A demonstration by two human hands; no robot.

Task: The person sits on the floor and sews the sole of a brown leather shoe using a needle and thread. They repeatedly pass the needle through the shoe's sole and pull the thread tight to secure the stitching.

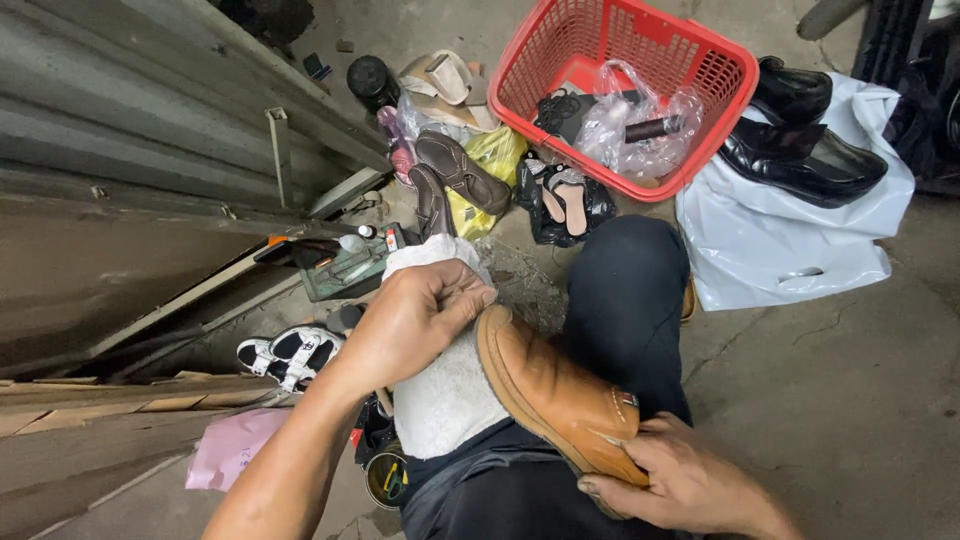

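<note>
Bare arms and dark trousers

The left hand (pixel 415 320) and right hand (pixel 685 480) are bare, with no gloves, rings or watch. Both arms have no sleeves showing. The legs wear dark trousers (pixel 625 300) that look almost black.

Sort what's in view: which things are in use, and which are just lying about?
In use: tan shoe, white cloth, left hand, right hand.

Lying about: red basket, black shoes, brown shoes, white sandals, white bag.
</note>
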